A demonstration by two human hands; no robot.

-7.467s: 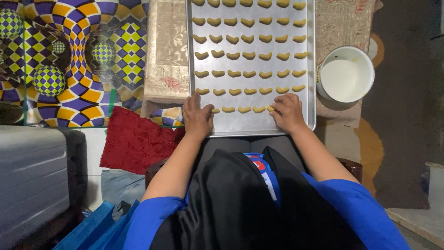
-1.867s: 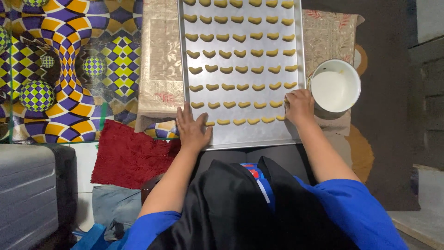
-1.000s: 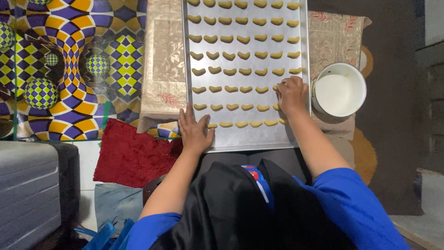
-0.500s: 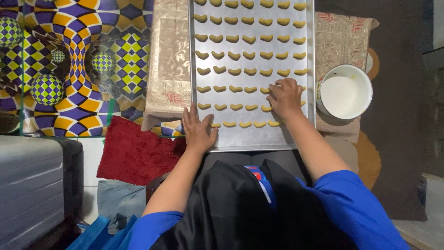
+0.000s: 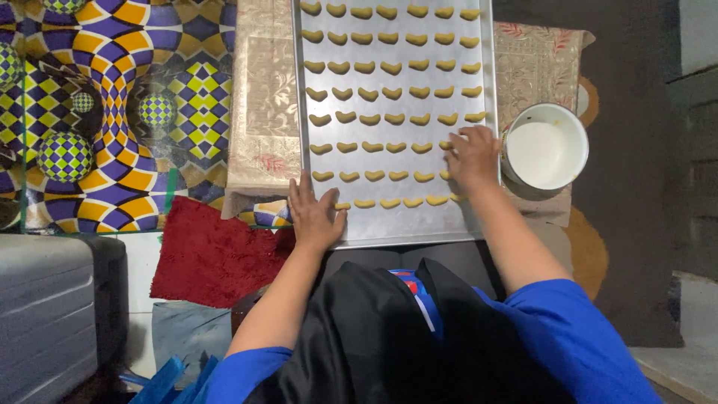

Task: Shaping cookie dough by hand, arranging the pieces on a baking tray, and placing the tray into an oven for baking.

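A long metal baking tray [image 5: 396, 228] lies in front of me, filled with rows of small crescent-shaped dough pieces [image 5: 374, 120]. My left hand [image 5: 314, 213] rests flat on the tray's near left corner, fingers spread, holding nothing. My right hand [image 5: 473, 157] lies on the dough pieces at the right edge of the tray, fingers bent down over them; whether it pinches one is hidden. A white round bowl [image 5: 546, 150] stands just right of that hand.
The tray sits on a beige patterned cloth [image 5: 262, 112]. A bright geometric mat [image 5: 112, 112] covers the floor at left, a red rug [image 5: 209, 258] lies near my left knee, and a grey case [image 5: 45, 314] stands at lower left.
My right hand has shifted along the tray's right side, from the near row up to the rows beside the bowl. My left hand has stayed on the near left corner.
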